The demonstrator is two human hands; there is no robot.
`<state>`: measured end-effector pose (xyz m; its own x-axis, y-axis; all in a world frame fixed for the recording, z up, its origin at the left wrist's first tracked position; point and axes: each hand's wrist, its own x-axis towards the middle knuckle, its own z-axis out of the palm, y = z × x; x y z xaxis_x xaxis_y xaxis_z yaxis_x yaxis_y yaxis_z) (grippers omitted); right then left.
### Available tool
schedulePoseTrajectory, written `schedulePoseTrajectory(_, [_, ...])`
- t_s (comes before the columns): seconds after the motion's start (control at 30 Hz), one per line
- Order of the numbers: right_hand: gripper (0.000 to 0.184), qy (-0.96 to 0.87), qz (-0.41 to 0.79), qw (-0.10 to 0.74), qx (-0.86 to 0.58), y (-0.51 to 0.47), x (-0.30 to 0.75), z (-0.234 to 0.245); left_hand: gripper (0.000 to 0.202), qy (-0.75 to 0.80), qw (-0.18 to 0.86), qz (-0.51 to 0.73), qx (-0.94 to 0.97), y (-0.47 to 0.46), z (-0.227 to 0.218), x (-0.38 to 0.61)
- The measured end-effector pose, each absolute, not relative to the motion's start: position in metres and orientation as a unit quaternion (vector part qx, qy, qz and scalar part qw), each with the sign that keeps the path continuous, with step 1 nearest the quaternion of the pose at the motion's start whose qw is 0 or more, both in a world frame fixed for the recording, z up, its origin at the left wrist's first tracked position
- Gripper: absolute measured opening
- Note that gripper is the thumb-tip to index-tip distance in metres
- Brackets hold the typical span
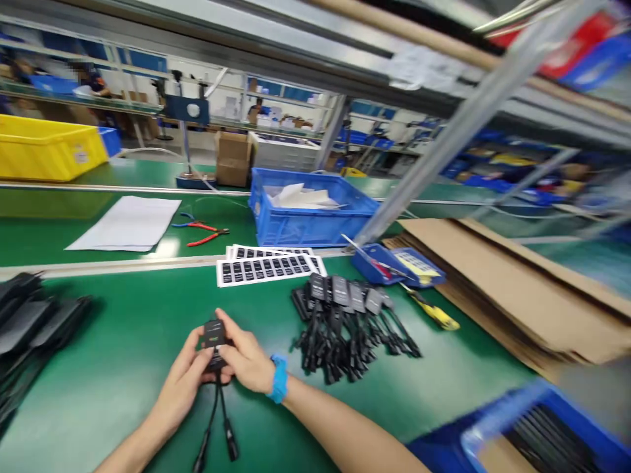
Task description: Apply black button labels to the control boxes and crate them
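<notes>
Between my two hands is a small black adapter box (215, 334) with a printed label on its face and two short cables that end in black connectors. My left hand (185, 369) grips its left side, thumb on the lower face. My right hand (245, 356), with a blue band at the wrist, grips the right side, thumb also pressed on the face. To the right lies a pile of similar black boxes with cables (340, 322). Beyond my hands are sheets of black labels (269, 268).
Black parts (29, 328) are stacked at left. Behind are white paper (125, 223), pliers (204, 228) and a blue crate (315, 223). A yellow-handled cutter (434, 312), cardboard sheets (522, 282) and a blue bin (444, 447) stand at right. A metal post (444, 151) slants above.
</notes>
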<state>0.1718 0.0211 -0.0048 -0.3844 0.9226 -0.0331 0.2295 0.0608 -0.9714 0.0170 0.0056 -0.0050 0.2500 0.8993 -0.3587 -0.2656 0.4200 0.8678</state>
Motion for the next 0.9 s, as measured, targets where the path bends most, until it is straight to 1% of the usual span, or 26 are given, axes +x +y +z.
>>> schedulePoseTrajectory(0.13, [0.065, -0.669, 0.462, 0.351, -0.464, 0.022, 0.17, -0.005, 0.085, 0.502, 0.689, 0.381, 0.359, 0.012, -0.012, 0.013])
schedulePoseTrajectory(0.27, [0.06, -0.682, 0.433, 0.34, -0.481, 0.022, 0.17, 0.0, 0.084, 0.512, 0.685, 0.379, 0.353, 0.017, -0.01, 0.017])
schedulePoseTrajectory(0.33, [0.064, -0.714, 0.377, 0.324, -0.493, 0.02, 0.169, 0.002, 0.085, 0.502, 0.692, 0.401, 0.33, 0.015, -0.008, 0.02])
schedulePoseTrajectory(0.37, [0.069, -0.737, 0.334, 0.314, -0.497, 0.02, 0.169, 0.003, 0.089, 0.494, 0.699, 0.411, 0.315, 0.015, -0.006, 0.021])
schedulePoseTrajectory(0.43, [0.082, -0.783, 0.246, 0.278, -0.499, 0.02, 0.169, 0.006, 0.101, 0.473, 0.717, 0.418, 0.294, 0.014, -0.005, 0.023])
schedulePoseTrajectory(0.47, [0.085, -0.8, 0.213, 0.254, -0.5, 0.021, 0.17, 0.008, 0.107, 0.464, 0.727, 0.413, 0.293, 0.013, -0.005, 0.023])
schedulePoseTrajectory(0.5, [0.083, -0.809, 0.19, 0.231, -0.506, 0.022, 0.172, 0.01, 0.11, 0.457, 0.732, 0.407, 0.3, 0.014, -0.005, 0.023])
schedulePoseTrajectory(0.53, [0.078, -0.81, 0.174, 0.213, -0.518, 0.024, 0.175, 0.012, 0.11, 0.453, 0.73, 0.405, 0.313, 0.014, -0.005, 0.023])
schedulePoseTrajectory(0.6, [0.07, -0.799, 0.152, 0.197, -0.547, 0.026, 0.182, 0.018, 0.1, 0.443, 0.717, 0.417, 0.34, 0.015, -0.004, 0.022])
schedulePoseTrajectory(0.7, [0.068, -0.8, 0.16, 0.192, -0.545, 0.027, 0.189, 0.023, 0.085, 0.432, 0.697, 0.446, 0.359, 0.018, -0.002, 0.02])
schedulePoseTrajectory(0.8, [0.066, -0.834, 0.184, 0.168, -0.492, 0.023, 0.188, 0.022, 0.087, 0.429, 0.691, 0.443, 0.378, 0.02, 0.0, 0.02])
schedulePoseTrajectory(0.9, [0.065, -0.834, 0.158, 0.145, -0.508, 0.024, 0.188, 0.026, 0.09, 0.433, 0.656, 0.459, 0.414, 0.023, -0.006, 0.018])
